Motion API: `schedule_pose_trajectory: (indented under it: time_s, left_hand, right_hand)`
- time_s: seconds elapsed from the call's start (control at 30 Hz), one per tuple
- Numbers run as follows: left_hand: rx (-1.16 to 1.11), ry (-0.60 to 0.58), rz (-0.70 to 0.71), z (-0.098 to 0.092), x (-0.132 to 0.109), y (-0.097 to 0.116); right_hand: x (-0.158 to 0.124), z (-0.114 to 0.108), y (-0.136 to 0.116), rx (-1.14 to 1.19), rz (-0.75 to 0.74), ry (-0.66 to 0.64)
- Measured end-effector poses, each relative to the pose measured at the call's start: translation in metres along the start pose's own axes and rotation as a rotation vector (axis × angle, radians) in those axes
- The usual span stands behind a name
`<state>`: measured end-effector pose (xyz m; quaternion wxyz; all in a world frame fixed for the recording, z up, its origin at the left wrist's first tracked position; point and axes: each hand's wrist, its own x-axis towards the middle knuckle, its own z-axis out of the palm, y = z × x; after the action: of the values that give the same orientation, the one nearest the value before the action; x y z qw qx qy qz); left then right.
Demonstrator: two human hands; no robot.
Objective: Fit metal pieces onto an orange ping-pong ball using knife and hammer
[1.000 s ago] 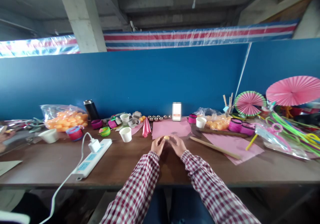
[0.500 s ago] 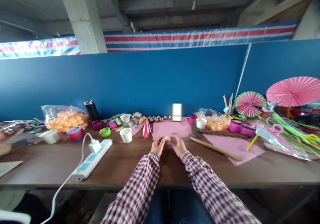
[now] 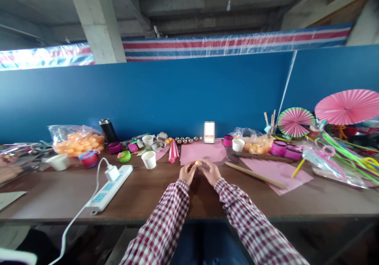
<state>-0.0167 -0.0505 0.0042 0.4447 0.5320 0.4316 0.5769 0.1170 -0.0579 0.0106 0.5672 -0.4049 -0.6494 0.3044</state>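
Note:
My left hand (image 3: 187, 172) and my right hand (image 3: 210, 171) meet at the middle of the brown table (image 3: 166, 196). Their fingers pinch a small orange ball (image 3: 197, 163) between them, just above the table. Both sleeves are red-and-white check. A pink paper sheet (image 3: 203, 151) lies just beyond the hands. A white paper cup (image 3: 149, 159) stands to the left of my left hand. A long wooden stick (image 3: 254, 174) lies to the right of my right hand.
A white power strip (image 3: 109, 187) with its cable lies at the left. Bags of orange balls (image 3: 77, 141) sit at left and back right. Pink paper fans (image 3: 348, 106), tape rolls (image 3: 278, 148), green sticks and pink scissors (image 3: 327, 153) crowd the right. Another person's hand (image 3: 7, 170) shows at far left.
My hands have hardly moved; the fingers shift slightly around the orange ball. The other person's hand at the far left has moved a little.

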Motion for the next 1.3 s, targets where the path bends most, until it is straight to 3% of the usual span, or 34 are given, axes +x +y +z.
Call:
schedule_pose_trajectory:
  time_s: [0.4, 0.77, 1.3]
  left_hand:
    - [0.001, 0.026, -0.007, 0.000, 0.001, -0.002]
    - [0.014, 0.024, 0.045, 0.003, -0.002, 0.003]
    - [0.098, 0.015, 0.112, 0.002, -0.002, 0.000]
  right_hand:
    - [-0.001, 0.006, 0.004, 0.088, 0.041, -0.006]
    - [-0.003, 0.000, -0.012, -0.052, 0.022, 0.014]
    - [-0.004, 0.003, -0.001, -0.114, -0.013, -0.017]
